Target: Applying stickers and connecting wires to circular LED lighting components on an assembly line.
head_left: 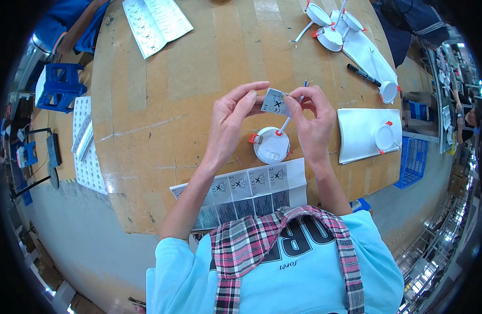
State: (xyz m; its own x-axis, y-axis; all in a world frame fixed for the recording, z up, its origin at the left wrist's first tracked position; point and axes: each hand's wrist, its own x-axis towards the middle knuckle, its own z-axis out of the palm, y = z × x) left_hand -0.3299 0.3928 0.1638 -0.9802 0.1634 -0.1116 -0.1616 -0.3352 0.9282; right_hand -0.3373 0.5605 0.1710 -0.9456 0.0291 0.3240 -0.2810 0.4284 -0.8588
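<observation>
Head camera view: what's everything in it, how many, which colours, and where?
Table: one, brown, centre
Small label: one, grey-white, above table
Round lamp: one, white, below label
Label sheet: one, white-grey, near edge
Lamp cluster: at least three, white, far right
Other lamps: two, white, right
Marker: one, black, right
Flat stack: one, white, under nearer right lamp
Leaflet: one, white, far left
Perforated panel: one, white, left
Stool: one, blue, left floor
Crate: one, blue, right floor
Co-workers: at least two, blue or dark clothing, top corners
Apron: one, pink-black plaid, bottom
Shirt: one, light blue, bottom
Left hand: one, bare, beside label
Right hand: one, bare, pinching label
</observation>
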